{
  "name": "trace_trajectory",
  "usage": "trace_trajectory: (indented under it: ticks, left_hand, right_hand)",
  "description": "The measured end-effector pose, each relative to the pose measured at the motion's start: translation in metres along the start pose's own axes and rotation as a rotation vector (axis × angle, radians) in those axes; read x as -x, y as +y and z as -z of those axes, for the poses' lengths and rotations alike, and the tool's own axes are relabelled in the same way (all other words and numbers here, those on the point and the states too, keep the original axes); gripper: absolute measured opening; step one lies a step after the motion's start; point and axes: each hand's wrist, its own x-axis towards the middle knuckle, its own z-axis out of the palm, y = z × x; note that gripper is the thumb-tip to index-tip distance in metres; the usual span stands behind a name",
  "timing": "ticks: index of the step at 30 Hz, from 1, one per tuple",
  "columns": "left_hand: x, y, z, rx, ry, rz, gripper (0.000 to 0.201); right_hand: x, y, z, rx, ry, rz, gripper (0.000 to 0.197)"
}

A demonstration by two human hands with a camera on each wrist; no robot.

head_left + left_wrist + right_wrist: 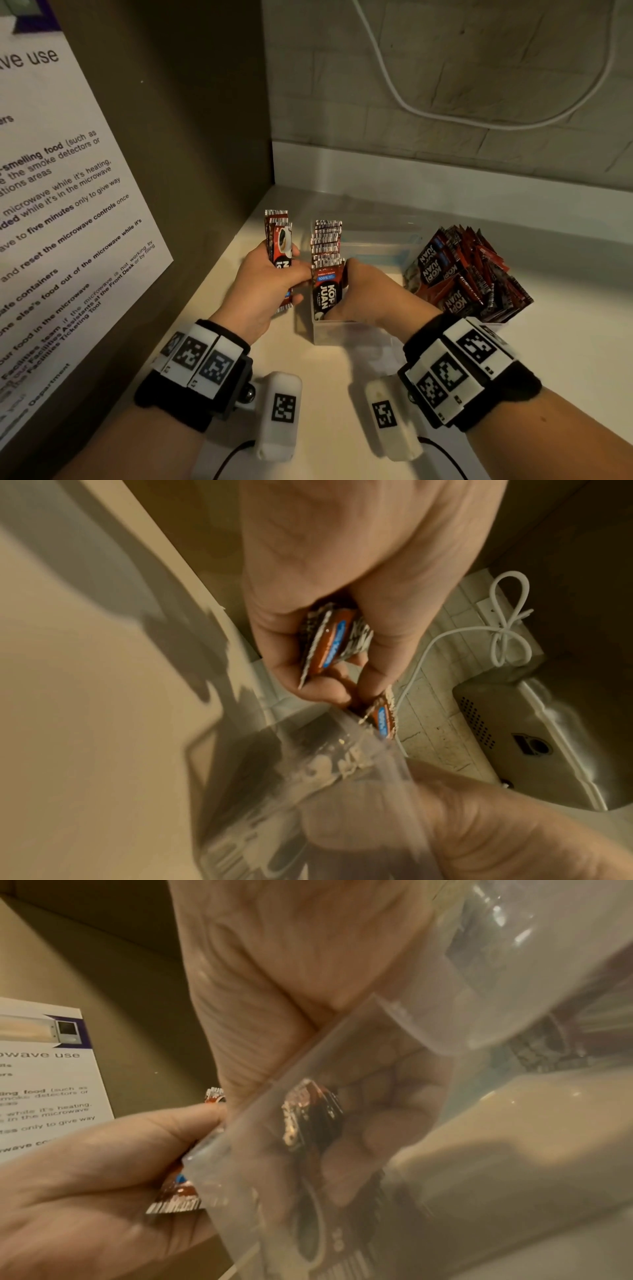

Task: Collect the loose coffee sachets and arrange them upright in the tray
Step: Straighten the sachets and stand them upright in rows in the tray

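Right hand (356,294) fingertips hidden inside tray (342,334) behind sachets (327,260).

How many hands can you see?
2. The left hand holds a few coffee sachets beside the clear tray. The right hand reaches into the tray, fingers round the row of upright sachets.

I count two hands: the left hand (265,291) and the right hand (366,298). There is one clear tray (346,334) and one white cable (455,118). The left holds at least two sachets (281,246); I cannot count the upright row (327,246) or the loose pile (469,274) exactly.
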Motion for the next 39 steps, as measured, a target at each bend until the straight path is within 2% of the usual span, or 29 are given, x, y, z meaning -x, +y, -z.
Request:
trace_trajectory:
  ticks: [6, 9, 12, 16, 18, 22, 25, 27, 29, 33, 35, 39]
  left_hand:
    - [0.001, 0.003, 0.002, 0.019, 0.002, 0.028, 0.016]
    - [0.002, 0.011, 0.006, 0.100, 0.037, 0.076, 0.007]
    - [0.003, 0.020, 0.009, 0.183, 0.029, 0.093, 0.017]
    - [0.010, 0.030, 0.003, 0.181, -0.084, 0.029, 0.014]
    - [0.012, 0.031, -0.002, 0.130, -0.125, -0.006, 0.013]
    - [0.015, 0.031, -0.013, 0.029, -0.176, -0.043, 0.006]
    - [0.016, 0.033, -0.014, 0.042, -0.192, -0.060, 0.017]
    - [0.014, 0.034, -0.009, 0.059, -0.170, -0.074, 0.029]
    - [0.013, 0.035, -0.006, 0.114, -0.118, -0.097, 0.035]
    - [0.008, 0.041, -0.008, 0.284, 0.022, -0.158, 0.017]
    - [0.006, 0.043, -0.011, 0.320, 0.031, -0.176, 0.015]
    - [0.005, 0.045, -0.027, 0.204, -0.033, -0.213, 0.024]
  right_hand:
    - [0.003, 0.002, 0.006, -0.104, -0.011, -0.034, 0.055]
    - [0.004, 0.005, 0.013, -0.098, -0.024, -0.064, 0.066]
    - [0.009, 0.006, 0.025, -0.177, 0.023, -0.063, 0.073]
    - [0.019, -0.006, 0.039, -0.468, 0.239, 0.099, 0.053]
    - [0.022, -0.015, 0.043, -0.582, 0.291, 0.176, 0.040]
    - [0.024, -0.024, 0.046, -0.671, 0.260, 0.253, 0.019]
    - [0.024, -0.018, 0.048, -0.748, 0.286, 0.275, 0.007]
    - [0.024, -0.010, 0.052, -0.841, 0.322, 0.266, 0.009]
    - [0.026, -0.003, 0.058, -0.889, 0.296, 0.249, 0.012]
    - [0.035, 0.005, 0.064, -0.767, 0.107, 0.252, 0.012]
    - [0.038, 0.003, 0.064, -0.622, 0.068, 0.247, 0.010]
    - [0.034, -0.004, 0.059, -0.427, 0.264, 0.286, 0.015]
